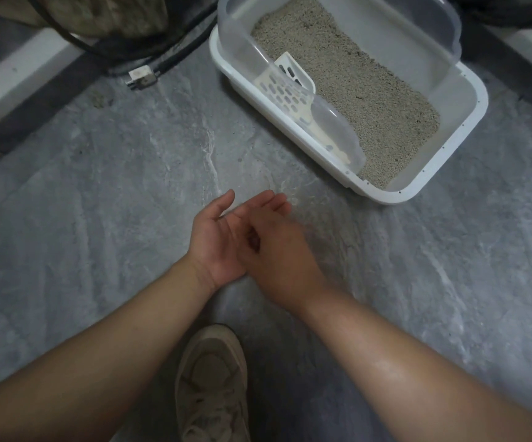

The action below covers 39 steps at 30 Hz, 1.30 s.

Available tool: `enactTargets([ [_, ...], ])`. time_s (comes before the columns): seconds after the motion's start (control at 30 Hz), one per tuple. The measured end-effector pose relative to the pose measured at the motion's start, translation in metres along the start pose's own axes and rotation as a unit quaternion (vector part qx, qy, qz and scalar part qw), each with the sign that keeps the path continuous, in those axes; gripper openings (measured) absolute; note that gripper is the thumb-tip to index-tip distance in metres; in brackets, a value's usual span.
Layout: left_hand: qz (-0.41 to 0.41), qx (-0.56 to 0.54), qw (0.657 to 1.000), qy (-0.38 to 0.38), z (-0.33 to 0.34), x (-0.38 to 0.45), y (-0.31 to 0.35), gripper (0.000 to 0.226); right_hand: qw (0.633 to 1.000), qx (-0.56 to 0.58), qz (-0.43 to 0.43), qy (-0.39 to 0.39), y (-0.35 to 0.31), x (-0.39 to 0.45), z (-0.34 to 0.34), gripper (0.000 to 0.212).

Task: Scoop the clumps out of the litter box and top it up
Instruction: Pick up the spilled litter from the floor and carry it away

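Note:
A white litter box [469, 100] with a clear raised rim stands on the floor at the upper right, filled with grey-beige litter [370, 90]. A white slotted scoop [290, 87] leans inside its left wall, partly behind the clear plastic. Both hands hover over the floor in front of the box, well short of it. My left hand [217, 240] is palm up with straight fingers. My right hand [277, 250] lies across it, back up, its fingers touching the left palm. Neither hand holds anything.
Grey marbled floor [98, 202] all around. Black cables [162, 49] and a white plug [142, 78] lie at the upper left beside a pale skirting. My beige shoe [212, 384] is at the bottom centre.

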State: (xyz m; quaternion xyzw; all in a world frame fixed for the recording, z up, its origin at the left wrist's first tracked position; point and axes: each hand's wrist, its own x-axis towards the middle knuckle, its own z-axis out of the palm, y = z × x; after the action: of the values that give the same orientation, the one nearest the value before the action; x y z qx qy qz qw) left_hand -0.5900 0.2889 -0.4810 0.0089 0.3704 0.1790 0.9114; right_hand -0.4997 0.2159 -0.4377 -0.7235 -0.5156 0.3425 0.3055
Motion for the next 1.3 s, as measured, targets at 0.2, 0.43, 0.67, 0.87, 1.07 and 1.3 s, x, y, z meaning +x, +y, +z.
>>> enactTargets([
  [0.2,0.022,-0.005,0.999,0.025,-0.003,0.000,0.008,0.051,0.994,-0.084,0.001,0.066,0.022,0.001,-0.021,0.013],
  [0.43,0.049,-0.036,0.996,0.062,-0.016,0.001,0.010,0.049,0.943,-0.279,0.172,-0.051,0.081,-0.020,-0.023,0.033],
  [0.67,0.044,-0.031,0.996,0.068,-0.014,0.004,0.006,0.048,0.952,-0.285,0.110,-0.016,0.098,-0.017,-0.004,0.010],
  [0.87,0.030,-0.018,0.997,0.063,-0.013,0.005,0.000,0.049,0.945,-0.316,0.079,-0.010,0.095,-0.008,-0.001,0.005],
  [1.07,0.024,-0.009,0.998,0.060,-0.011,0.006,-0.002,0.049,0.936,-0.340,0.077,-0.039,0.086,-0.003,-0.003,0.010],
  [1.3,0.023,-0.009,0.998,0.060,-0.009,0.005,-0.001,0.049,0.936,-0.344,0.047,-0.052,0.085,0.002,-0.007,0.016],
])
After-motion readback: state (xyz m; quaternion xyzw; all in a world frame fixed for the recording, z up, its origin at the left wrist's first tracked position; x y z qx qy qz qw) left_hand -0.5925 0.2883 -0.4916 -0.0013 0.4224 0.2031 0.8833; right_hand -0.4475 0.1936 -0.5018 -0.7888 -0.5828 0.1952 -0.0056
